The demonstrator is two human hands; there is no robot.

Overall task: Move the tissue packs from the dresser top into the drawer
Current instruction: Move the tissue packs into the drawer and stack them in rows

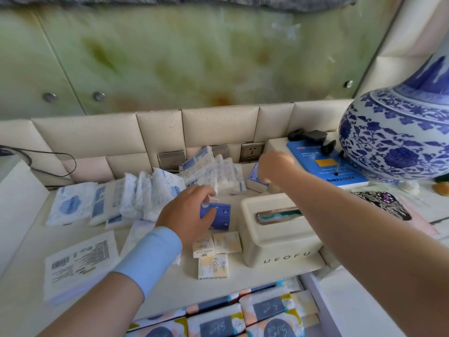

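Several white-and-blue tissue packs (pixel 148 193) lean in a row along the back of the cream dresser top (pixel 29 268). My left hand (pixel 185 214) grips a small blue tissue pack (pixel 220 215) at mid-dresser. Small cream "face" packs (pixel 213 254) lie just in front of it. My right hand (pixel 275 167) reaches to the back and closes around a blue-and-white pack (pixel 255 180) standing near the wall socket. The open drawer (pixel 313 297) at the bottom edge holds several patterned tissue packs (pixel 245 317).
A cream tissue box (pixel 279 242) marked UEOFU stands at centre right. A large blue-and-white vase (pixel 398 139) sits at the right on a raised ledge beside a blue card (pixel 323 164). A flat white packet (pixel 77 263) lies at the front left.
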